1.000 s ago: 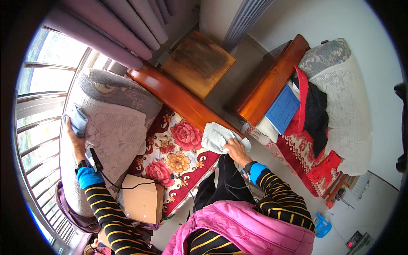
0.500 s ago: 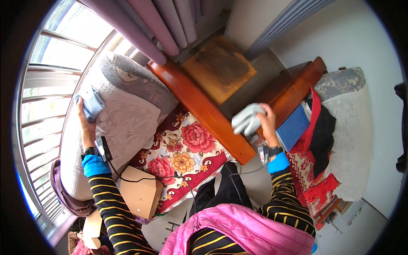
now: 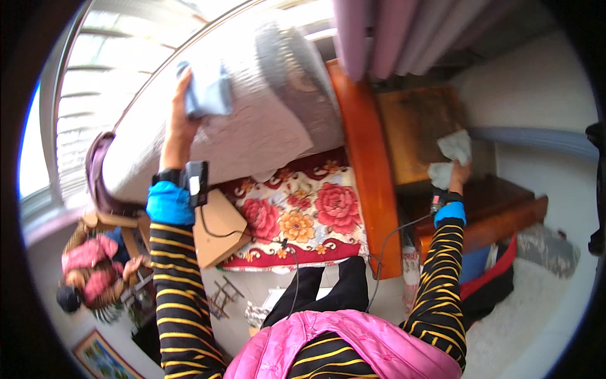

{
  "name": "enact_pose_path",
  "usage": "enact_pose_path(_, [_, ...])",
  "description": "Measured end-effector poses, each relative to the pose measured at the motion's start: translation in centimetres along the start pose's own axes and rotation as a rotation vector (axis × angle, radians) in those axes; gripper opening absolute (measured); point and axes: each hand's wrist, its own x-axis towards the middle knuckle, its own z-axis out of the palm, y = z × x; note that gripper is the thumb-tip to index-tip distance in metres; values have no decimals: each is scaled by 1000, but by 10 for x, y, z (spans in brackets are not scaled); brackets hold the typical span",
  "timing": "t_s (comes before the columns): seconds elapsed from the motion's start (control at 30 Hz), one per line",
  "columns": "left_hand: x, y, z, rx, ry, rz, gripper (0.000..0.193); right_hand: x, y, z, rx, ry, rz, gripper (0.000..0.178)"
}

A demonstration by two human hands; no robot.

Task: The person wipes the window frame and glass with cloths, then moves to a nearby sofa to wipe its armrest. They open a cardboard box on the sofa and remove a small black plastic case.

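My left hand [image 3: 180, 123] grips a folded light blue cloth [image 3: 211, 91], held over the sofa back by the window. A pale lace cover [image 3: 259, 123] drapes that sofa back. Out to the right, my right hand [image 3: 460, 175] is closed on a light grey cloth [image 3: 456, 148], which hangs in loose, blurred folds. It is over or near a worn wooden side table [image 3: 413, 132]; whether the cloth touches it I cannot tell. Each wrist carries a black device with a cable.
A glossy wooden armrest [image 3: 366, 170] stands between the flowered sofa seat [image 3: 297, 211] and the side table. A cardboard box [image 3: 218, 230] sits on the seat's left. Purple curtains [image 3: 404, 38] hang ahead. A person in pink [image 3: 95, 259] is at the lower left.
My view has turned left, bringing another person into sight. My right hand has moved the grey cloth from beside the armrest out toward the side table. The blue cloth stays in my left hand.
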Motion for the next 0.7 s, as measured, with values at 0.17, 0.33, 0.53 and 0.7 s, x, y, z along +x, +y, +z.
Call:
enact_pose_path(0.17, [-10, 7, 12, -60, -36, 50, 85, 30, -61, 34, 236, -59, -126, 65])
enact_pose_path(0.33, [-19, 12, 19, -8, 13, 45, 81, 55, -154, 85, 57, -138, -430, 63])
enact_pose_path(0.53, [-14, 9, 12, 22, 64, 1, 80, -19, -207, 109, -47, -314, -697, 52])
enact_pose_path(0.7, [-11, 9, 5, -31, -25, 8, 75, -112, -146, 50, 61, -393, -756, 43])
